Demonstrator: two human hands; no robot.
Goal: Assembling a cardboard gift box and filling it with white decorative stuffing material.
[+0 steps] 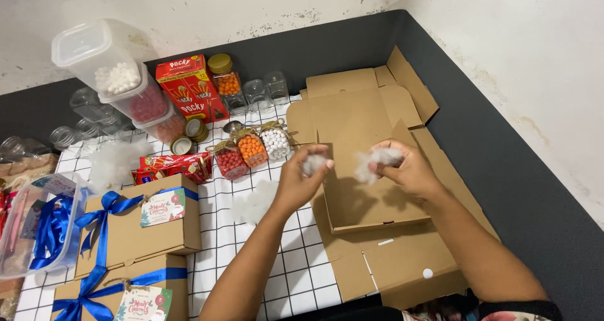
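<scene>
left hand point(301, 181) and right hand point(408, 168) each pinch white fluffy stuffing tufts point(376, 160) — above the open brown cardboard box point(365, 201).

One head-worn camera looks steeply down, close over the table point(302, 277).

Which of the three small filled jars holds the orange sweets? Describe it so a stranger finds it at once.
Start at the flat brown cardboard box under the hands. Just left of its far corner, on the black-gridded white cloth, stand three small jars in a row. The orange-filled jar is the middle one, between a red-filled jar and a white-filled jar.
</scene>
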